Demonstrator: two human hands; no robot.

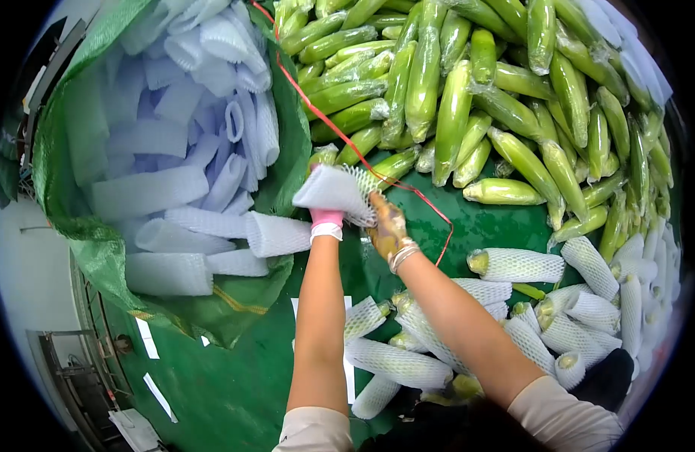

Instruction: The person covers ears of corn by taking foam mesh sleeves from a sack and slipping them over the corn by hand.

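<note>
My left hand (pixel 326 219), in a pink glove, is closed around a white foam net sleeve (pixel 329 188). Beside it, the stretched mesh end of netting (pixel 359 183) surrounds the near end of a long green vegetable in clear film (pixel 397 167). My right hand (pixel 389 226), in a stained glove, presses its fingers against this mesh from the right. Whether the mesh and the smooth sleeve are one piece, I cannot tell. A red cord (pixel 334 129) runs across the vegetable.
A green woven sack (pixel 293 135) full of white foam sleeves (pixel 166 135) stands left. Film-wrapped green vegetables (pixel 453 113) are heaped at the back right. Sleeved vegetables (pixel 522 266) lie at the front right on the green floor (pixel 234 377). White strips (pixel 159 395) lie lower left.
</note>
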